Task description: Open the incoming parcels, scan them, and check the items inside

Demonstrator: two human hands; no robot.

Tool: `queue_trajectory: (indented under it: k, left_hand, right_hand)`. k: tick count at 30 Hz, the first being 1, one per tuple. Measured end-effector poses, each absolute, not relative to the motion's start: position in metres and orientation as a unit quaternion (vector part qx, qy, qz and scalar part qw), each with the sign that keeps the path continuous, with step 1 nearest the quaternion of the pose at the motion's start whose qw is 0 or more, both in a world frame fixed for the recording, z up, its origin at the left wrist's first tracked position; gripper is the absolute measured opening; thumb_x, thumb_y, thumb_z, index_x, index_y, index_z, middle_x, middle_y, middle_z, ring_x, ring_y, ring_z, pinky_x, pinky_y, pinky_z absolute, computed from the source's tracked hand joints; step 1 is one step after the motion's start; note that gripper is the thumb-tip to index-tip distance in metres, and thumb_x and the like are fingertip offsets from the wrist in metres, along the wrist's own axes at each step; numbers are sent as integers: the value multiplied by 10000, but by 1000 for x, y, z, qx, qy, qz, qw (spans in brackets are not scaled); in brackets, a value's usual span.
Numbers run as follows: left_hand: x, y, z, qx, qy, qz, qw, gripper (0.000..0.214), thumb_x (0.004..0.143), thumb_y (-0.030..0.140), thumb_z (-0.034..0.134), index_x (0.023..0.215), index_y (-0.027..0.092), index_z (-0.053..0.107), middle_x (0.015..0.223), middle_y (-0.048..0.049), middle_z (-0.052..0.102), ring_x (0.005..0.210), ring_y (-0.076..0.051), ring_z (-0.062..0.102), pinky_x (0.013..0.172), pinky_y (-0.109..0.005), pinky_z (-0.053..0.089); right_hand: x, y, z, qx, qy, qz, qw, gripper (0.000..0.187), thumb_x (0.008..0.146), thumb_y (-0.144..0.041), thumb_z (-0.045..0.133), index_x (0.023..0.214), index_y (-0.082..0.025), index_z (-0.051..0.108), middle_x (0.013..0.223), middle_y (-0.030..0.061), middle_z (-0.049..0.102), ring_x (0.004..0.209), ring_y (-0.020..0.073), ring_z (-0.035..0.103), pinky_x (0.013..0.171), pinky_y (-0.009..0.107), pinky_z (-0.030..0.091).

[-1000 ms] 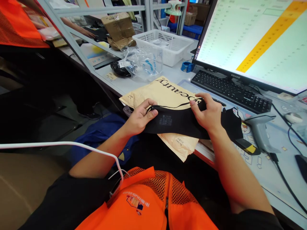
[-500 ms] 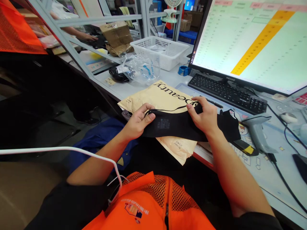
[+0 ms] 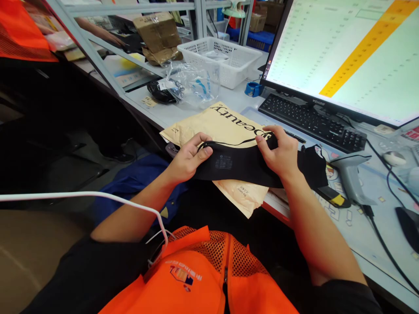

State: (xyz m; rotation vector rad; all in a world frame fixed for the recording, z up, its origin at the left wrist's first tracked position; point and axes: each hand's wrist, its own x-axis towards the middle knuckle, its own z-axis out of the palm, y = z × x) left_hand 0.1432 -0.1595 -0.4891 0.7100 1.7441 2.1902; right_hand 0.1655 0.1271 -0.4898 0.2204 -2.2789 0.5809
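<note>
A black bra [image 3: 240, 165], thin-strapped and printed with small grey label text inside its band, is stretched sideways between my hands. My left hand [image 3: 191, 159] pinches its left end and the strap between thumb and fingers. Over toward the right, my right hand [image 3: 278, 150] grips the upper edge, thumb on the near side. More black fabric spreads beyond my right wrist onto the desk. Beneath the bra lies a yellow padded mailer [image 3: 212, 124] with large black lettering; its lower corner sticks out past the desk edge.
A keyboard [image 3: 310, 122] and monitor [image 3: 343, 56] stand behind. To the right are a grey barcode scanner [image 3: 352, 174] and a yellow-black cutter [image 3: 337, 198]. Farther back are a white basket [image 3: 225, 78], clear plastic bag [image 3: 199, 85], blue tape [image 3: 253, 89] and cardboard box [image 3: 159, 32]. Another person works at left.
The camera view has shifted slightly, so the background sits a little higher. Both hands keep the same hold on the bra.
</note>
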Motion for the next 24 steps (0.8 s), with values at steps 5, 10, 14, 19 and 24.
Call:
queue_trajectory:
  k: [5, 10, 14, 19, 24]
  left_hand:
    - [143, -160, -489, 239, 601, 751, 132, 480, 853, 552, 858, 1009, 212, 557, 735, 28, 604, 557, -101, 574, 497, -171, 451]
    - [143, -160, -489, 240, 598, 753, 132, 473, 857, 544, 857, 1007, 213, 554, 735, 30, 606, 560, -100, 580, 505, -169, 460]
    - [144, -160, -490, 239, 598, 754, 133, 474, 856, 543, 859, 1004, 214, 551, 732, 31, 608, 556, -101, 581, 500, -169, 460]
    - [144, -160, -490, 242, 597, 754, 129, 456, 868, 531, 852, 1003, 213, 555, 728, 30, 613, 558, -98, 585, 501, -163, 458]
    - [144, -160, -489, 243, 599, 753, 128, 456, 865, 531, 855, 993, 211, 557, 728, 27, 617, 561, -102, 587, 496, -166, 455]
  right_hand:
    - [165, 127, -491, 84, -893, 233, 376, 532, 1020, -702, 485, 1096, -214, 683, 942, 94, 747, 843, 273, 703, 752, 374, 499]
    - [165, 127, -492, 79, -898, 221, 374, 524, 1022, -696, 483, 1110, -220, 683, 944, 84, 749, 816, 261, 698, 736, 360, 496]
    - [165, 128, -492, 86, -894, 225, 377, 509, 1027, -683, 489, 1104, -217, 679, 969, 92, 754, 856, 268, 709, 751, 361, 498]
    - [165, 128, -491, 86, -895, 230, 372, 509, 1026, -686, 489, 1109, -220, 675, 967, 92, 753, 873, 275, 712, 764, 365, 501]
    - [165, 127, -491, 85, -895, 233, 371, 515, 1022, -688, 491, 1109, -216, 676, 976, 97, 756, 863, 277, 706, 768, 371, 498]
